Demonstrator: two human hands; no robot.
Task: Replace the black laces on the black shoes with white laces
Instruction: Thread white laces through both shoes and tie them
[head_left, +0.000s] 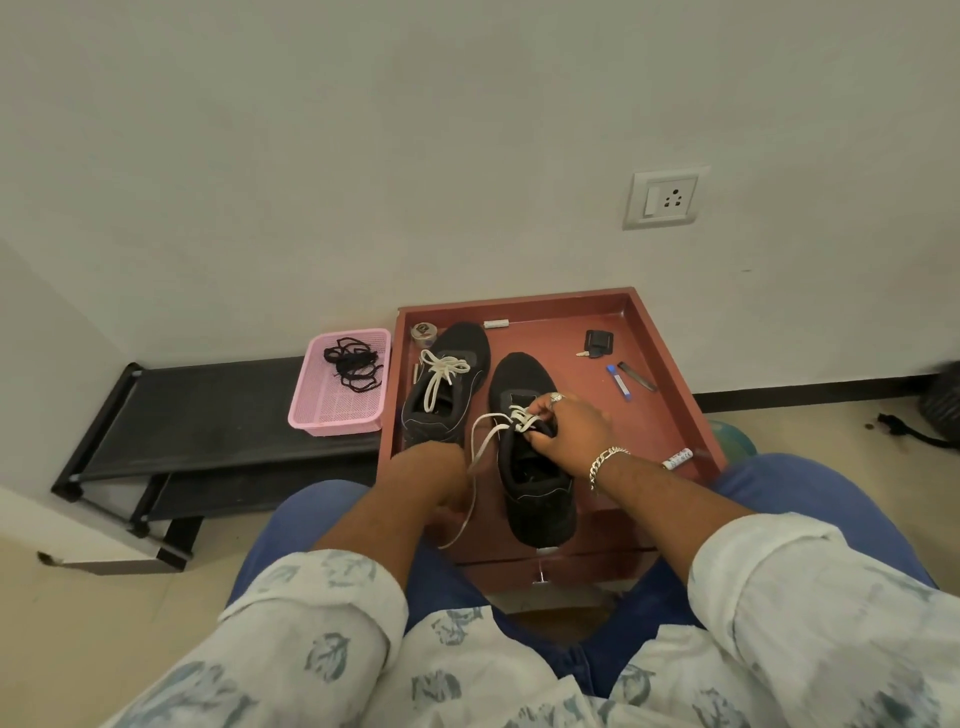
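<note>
From the head camera we see the black laces already lying in the pink basket; the left shoe carries a tied white lace; our right hand pinches lace at the right shoe; our left hand grips its loose end; we judge threading nearly done, tying left.
</note>
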